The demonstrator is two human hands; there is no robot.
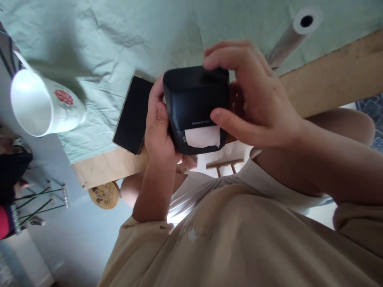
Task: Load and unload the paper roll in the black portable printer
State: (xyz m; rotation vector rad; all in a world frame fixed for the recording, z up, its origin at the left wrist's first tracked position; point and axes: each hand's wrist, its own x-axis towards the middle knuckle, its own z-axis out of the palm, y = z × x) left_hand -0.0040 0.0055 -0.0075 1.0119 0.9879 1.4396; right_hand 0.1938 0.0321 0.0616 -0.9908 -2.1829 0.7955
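cloth [179, 24] spread over table [329, 71], near border uncovered, legs [296, 167] on near side. device [194, 103] above that border, between left hand [160, 127] on its left and right hand [260, 95] on its right. paper strip [203, 136] at device's near end. phone [130, 115] on cloth, left of device, partly behind left hand. cup [64, 103] on cloth, farther left. roll [287, 46] on cloth, beyond right hand, right of device. stool [103, 195] below table, left of legs.
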